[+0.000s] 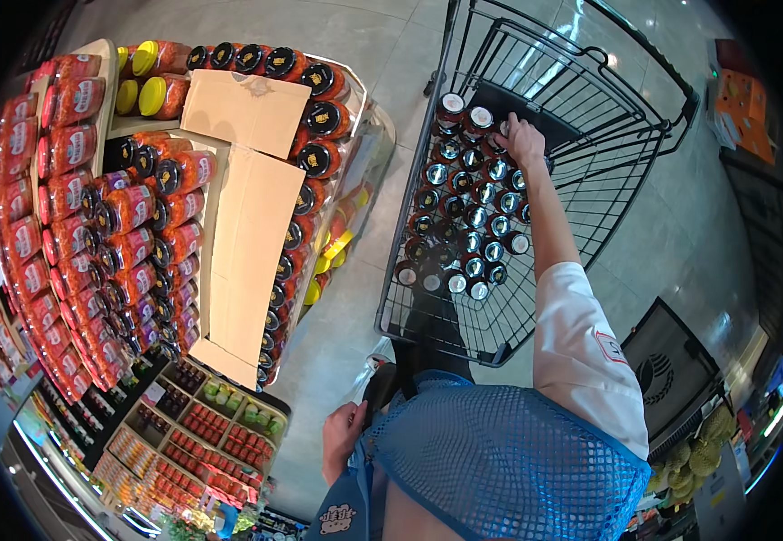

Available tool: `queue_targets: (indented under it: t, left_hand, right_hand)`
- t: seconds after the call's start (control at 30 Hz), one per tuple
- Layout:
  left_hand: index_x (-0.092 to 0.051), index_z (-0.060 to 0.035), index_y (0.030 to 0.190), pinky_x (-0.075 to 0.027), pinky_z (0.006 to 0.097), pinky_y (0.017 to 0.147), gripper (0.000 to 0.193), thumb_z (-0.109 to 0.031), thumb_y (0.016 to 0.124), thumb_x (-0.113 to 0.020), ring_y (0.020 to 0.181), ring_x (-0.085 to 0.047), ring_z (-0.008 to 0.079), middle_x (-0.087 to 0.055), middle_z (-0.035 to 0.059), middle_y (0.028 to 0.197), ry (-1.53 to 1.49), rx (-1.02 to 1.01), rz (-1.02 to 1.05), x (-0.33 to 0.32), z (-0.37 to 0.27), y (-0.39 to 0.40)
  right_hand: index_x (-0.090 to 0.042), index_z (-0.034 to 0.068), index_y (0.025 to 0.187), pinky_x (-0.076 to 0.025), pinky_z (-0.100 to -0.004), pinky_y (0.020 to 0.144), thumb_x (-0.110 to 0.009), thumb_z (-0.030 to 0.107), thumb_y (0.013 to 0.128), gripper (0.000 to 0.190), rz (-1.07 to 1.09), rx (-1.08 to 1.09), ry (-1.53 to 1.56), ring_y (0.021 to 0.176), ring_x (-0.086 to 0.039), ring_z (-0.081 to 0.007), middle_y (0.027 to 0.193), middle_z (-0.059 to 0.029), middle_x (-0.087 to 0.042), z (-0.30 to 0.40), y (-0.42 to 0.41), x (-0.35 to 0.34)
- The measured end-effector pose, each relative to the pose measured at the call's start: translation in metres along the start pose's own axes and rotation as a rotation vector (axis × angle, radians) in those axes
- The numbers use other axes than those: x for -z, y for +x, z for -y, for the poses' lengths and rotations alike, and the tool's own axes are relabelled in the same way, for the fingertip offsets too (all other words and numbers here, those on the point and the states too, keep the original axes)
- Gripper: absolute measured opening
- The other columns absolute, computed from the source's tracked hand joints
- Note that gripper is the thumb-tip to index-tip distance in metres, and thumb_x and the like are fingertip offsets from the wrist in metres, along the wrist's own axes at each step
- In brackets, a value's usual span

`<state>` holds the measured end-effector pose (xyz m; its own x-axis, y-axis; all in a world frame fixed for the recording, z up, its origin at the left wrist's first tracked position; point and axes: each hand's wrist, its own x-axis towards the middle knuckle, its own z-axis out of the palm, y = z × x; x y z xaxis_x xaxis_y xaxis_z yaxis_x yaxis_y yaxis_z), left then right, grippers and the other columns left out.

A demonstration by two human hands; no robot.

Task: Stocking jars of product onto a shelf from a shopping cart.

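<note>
My right hand (523, 140) reaches into a black wire shopping cart (389, 297), its fingers around the lid of a jar (502, 139) at the upper edge of the load. Many dark-lidded jars (477, 216) stand upright in the cart; two with pale lids (453, 103) are near its upper left corner. Down by my body, left of the blue mesh garment (500, 446), is my left hand (343, 433), with curled fingers beside a dark strap-like item (379, 389). Whether it grips anything is unclear.
To the left is a display of jars with red-orange contents (127, 209), around flat cardboard sheets (256, 237). Beyond it stands a shelf unit of small packed goods (209, 433). A dark panel (665, 372) and durians (703, 453) are at the lower right.
</note>
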<state>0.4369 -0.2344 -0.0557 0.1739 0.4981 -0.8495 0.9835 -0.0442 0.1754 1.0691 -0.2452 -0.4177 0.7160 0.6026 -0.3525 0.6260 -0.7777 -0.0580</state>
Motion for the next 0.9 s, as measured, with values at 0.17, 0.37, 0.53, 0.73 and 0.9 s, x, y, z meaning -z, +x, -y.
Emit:
queue_targets:
  t: [0.17, 0.37, 0.53, 0.73, 0.9]
  left_hand:
    - [-0.066, -0.0004, 0.081, -0.048, 0.0444, 0.058, 0.04, -0.033, 0.104, -0.071, 0.059, -0.059, 0.0396, -0.062, 0.021, 0.068, 0.017, -0.109, -0.08, -0.004, 0.007, -0.003]
    - [-0.065, -0.0008, 0.084, -0.05, 0.0497, 0.068, 0.038, -0.033, 0.105, -0.068, 0.075, -0.064, 0.0459, -0.066, 0.0221, 0.08, 0.025, -0.159, -0.066, 0.001, 0.005, -0.011]
    - [-0.069, -0.0043, 0.087, -0.054, 0.0517, 0.074, 0.038, -0.037, 0.107, -0.064, 0.083, -0.069, 0.0445, -0.071, 0.0215, 0.085, 0.054, -0.293, -0.068, -0.005, 0.024, -0.009]
    - [-0.072, -0.0065, 0.094, -0.056, 0.0533, 0.08, 0.04, -0.042, 0.107, -0.059, 0.09, -0.069, 0.0449, -0.074, 0.0206, 0.093, 0.156, -0.404, -0.151, -0.017, 0.064, -0.015]
    - [-0.074, -0.007, 0.095, -0.056, 0.0539, 0.082, 0.04, -0.042, 0.108, -0.058, 0.093, -0.07, 0.0441, -0.075, 0.0201, 0.095, 0.148, -0.499, -0.151, -0.021, 0.105, -0.018]
  right_hand:
    - [-0.054, 0.006, 0.137, -0.062, -0.0469, 0.082, -0.083, 0.059, 0.085, 0.08, -0.179, -0.095, 0.112, 0.105, -0.074, -0.0362, 0.117, -0.0168, -0.071, 0.007, -0.036, 0.001]
    - [-0.061, 0.002, 0.132, -0.059, -0.0505, 0.081, -0.075, 0.039, 0.095, 0.054, -0.187, -0.11, 0.108, 0.098, -0.072, -0.0387, 0.113, -0.0181, -0.069, 0.027, -0.179, -0.018]
    - [-0.072, 0.002, 0.11, -0.059, -0.0552, 0.084, -0.066, 0.055, 0.099, 0.055, 0.481, 0.214, 0.36, 0.101, -0.073, -0.0419, 0.102, -0.0232, -0.075, 0.053, -0.379, -0.031]
    - [-0.069, 0.008, 0.13, -0.055, -0.0575, 0.095, -0.037, 0.07, 0.108, 0.073, 0.585, 0.204, 0.527, 0.107, -0.072, -0.0478, 0.111, -0.0273, -0.076, 0.08, -0.497, -0.052]
    - [-0.066, 0.015, 0.135, -0.054, -0.0583, 0.096, -0.031, 0.067, 0.11, 0.068, 0.485, 0.15, 0.368, 0.108, -0.071, -0.0479, 0.114, -0.0264, -0.076, 0.073, -0.511, -0.072]
